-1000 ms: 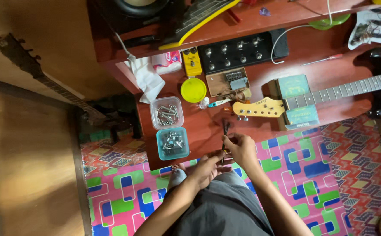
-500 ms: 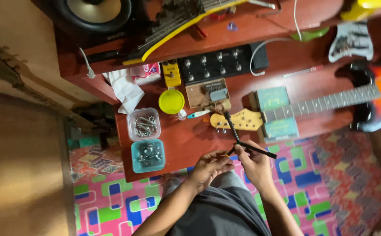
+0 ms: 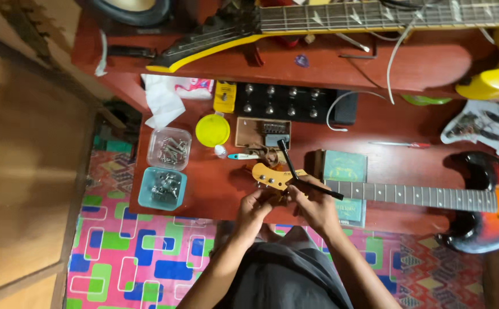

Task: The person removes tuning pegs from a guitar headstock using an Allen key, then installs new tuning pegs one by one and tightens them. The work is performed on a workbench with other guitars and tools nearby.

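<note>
An electric guitar lies across the red desk [image 3: 215,189], its pale headstock [image 3: 269,176] pointing left and its fretted neck [image 3: 409,195] running right to a sunburst body [image 3: 490,206]. My left hand [image 3: 253,205] grips the lower edge of the headstock. My right hand [image 3: 312,200] holds a black long-handled tool [image 3: 298,171] whose arms stick up and to the right over the headstock. A teal booklet [image 3: 345,167] props the neck.
Two plastic tubs of metal hardware [image 3: 169,147] [image 3: 162,189] sit at the desk's left end, by a yellow lid [image 3: 212,130] and a black pedal unit [image 3: 286,103]. A yellow guitar [image 3: 329,20] lies on the upper shelf. A white pickguard [image 3: 478,127] lies at right. A patterned mat [image 3: 129,257] covers the floor.
The camera has shifted, so the desk sits further right and lower in view. My hands stay at the headstock, and the black tool has tipped slightly between frames.
</note>
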